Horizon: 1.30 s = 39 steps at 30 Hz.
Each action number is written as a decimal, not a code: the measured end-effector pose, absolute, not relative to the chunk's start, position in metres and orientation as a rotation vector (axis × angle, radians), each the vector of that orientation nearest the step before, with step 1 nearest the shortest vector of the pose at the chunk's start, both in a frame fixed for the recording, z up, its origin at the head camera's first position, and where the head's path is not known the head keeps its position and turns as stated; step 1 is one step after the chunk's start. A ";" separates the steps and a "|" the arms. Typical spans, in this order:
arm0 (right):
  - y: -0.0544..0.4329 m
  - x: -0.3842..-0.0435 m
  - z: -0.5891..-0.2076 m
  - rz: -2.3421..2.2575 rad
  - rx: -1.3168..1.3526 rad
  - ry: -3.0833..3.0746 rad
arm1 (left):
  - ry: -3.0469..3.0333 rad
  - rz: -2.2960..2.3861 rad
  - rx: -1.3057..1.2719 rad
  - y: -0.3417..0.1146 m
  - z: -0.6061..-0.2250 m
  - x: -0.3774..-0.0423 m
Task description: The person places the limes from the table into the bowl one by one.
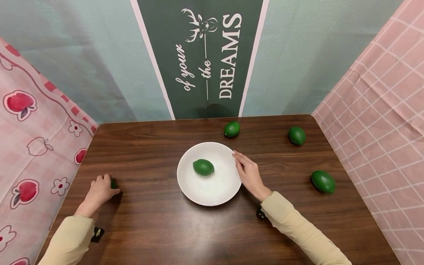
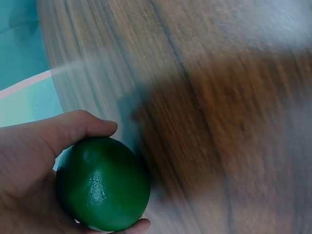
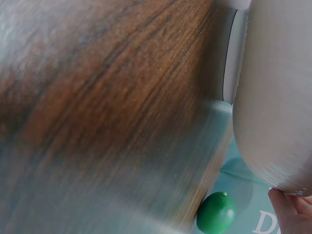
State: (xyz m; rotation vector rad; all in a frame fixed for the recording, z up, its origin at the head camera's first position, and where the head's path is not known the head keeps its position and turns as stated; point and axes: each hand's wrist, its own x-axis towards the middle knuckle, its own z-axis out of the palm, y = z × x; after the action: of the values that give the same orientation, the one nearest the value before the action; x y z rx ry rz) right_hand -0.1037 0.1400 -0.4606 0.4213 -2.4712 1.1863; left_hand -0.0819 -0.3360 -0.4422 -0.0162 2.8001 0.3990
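Note:
At the table's left side my left hand grips a green lime; in the left wrist view the thumb lies over its top and a fingertip shows below it. From the head view most of that fruit is covered by the hand. My right hand holds the right rim of a white bowl, fingertips at the edge; the right wrist view shows the bowl's outer wall beside the fingers. Inside the bowl lies one lime.
Behind the bowl sits a lime. Two more are on the right: one near the back edge, another lime by the right edge. Curtains surround the dark wooden table on the left, back and right.

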 end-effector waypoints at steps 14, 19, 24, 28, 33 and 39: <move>0.139 -0.102 -0.461 1.185 0.421 -2.464 | 2.814 0.395 0.057 -0.322 -0.434 -0.089; 0.139 -0.101 -0.461 1.199 0.414 -2.471 | 2.835 0.406 0.078 -0.313 -0.431 -0.091; 0.138 -0.100 -0.461 1.189 0.408 -2.465 | 2.843 0.419 0.093 -0.305 -0.429 -0.092; 0.138 -0.101 -0.462 1.164 0.399 -2.458 | 2.857 0.416 0.122 -0.298 -0.427 -0.093; 0.138 -0.101 -0.462 1.162 0.399 -2.453 | 2.866 0.413 0.145 -0.290 -0.424 -0.094; 0.139 -0.101 -0.463 1.159 0.403 -2.449 | 2.860 0.397 0.185 -0.280 -0.416 -0.094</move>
State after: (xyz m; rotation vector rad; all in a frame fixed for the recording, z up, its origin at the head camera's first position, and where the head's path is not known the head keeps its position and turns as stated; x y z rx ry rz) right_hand -0.1008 0.1387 -0.4629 0.4028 -2.4487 1.1592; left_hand -0.0940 -0.2804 -0.4163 0.1850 2.8602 0.3972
